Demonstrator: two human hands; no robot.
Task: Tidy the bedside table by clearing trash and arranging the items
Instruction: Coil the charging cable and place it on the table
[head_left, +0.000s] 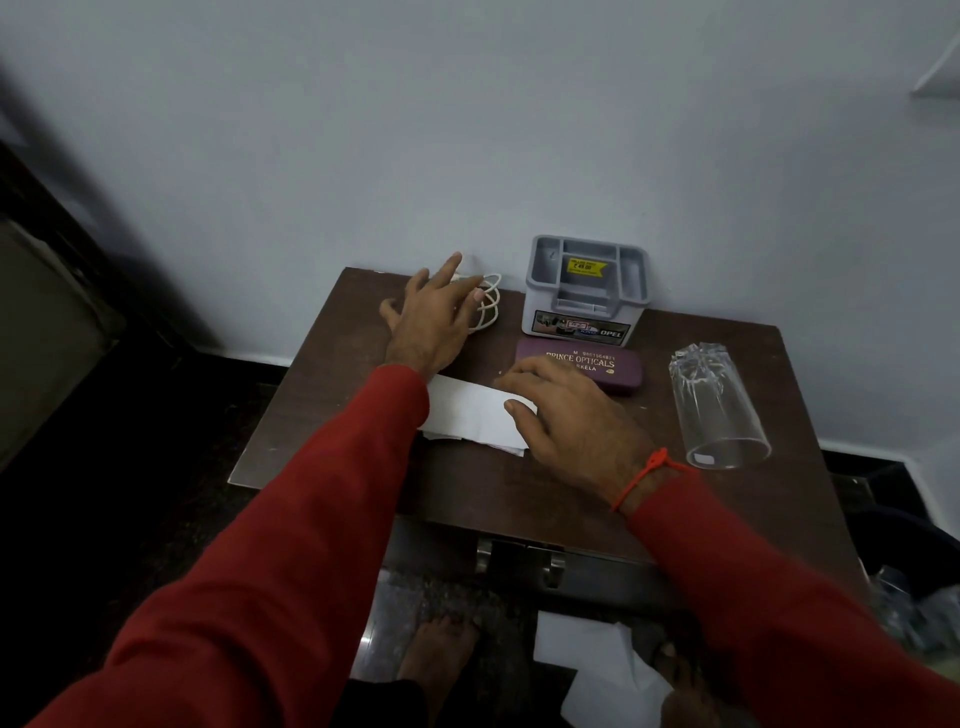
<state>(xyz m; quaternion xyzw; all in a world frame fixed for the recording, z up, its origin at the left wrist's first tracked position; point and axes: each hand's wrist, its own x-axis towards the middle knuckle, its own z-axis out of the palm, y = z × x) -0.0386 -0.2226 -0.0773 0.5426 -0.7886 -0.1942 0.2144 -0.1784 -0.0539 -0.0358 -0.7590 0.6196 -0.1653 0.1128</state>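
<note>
On the brown bedside table (519, 483) a white paper (467, 410) lies flat near the middle. My right hand (566, 421) rests on its right end, thumb on the sheet, fingers spread. My left hand (431, 322) lies with fingers apart over a coiled white cable (489, 304) at the back left; whether it grips the cable I cannot tell. A purple spectacle case (602, 366) lies behind the paper, in front of a grey plastic organiser box (587, 291). A clear glass (719, 410) lies on its side at the right.
The table stands against a pale wall (467, 130). A drawer with metal handles (519, 561) sits under the top. White crumpled paper (602, 670) lies on the floor by my bare feet. A dark bin with clear plastic (914, 597) stands at the right. Dark furniture is at the left.
</note>
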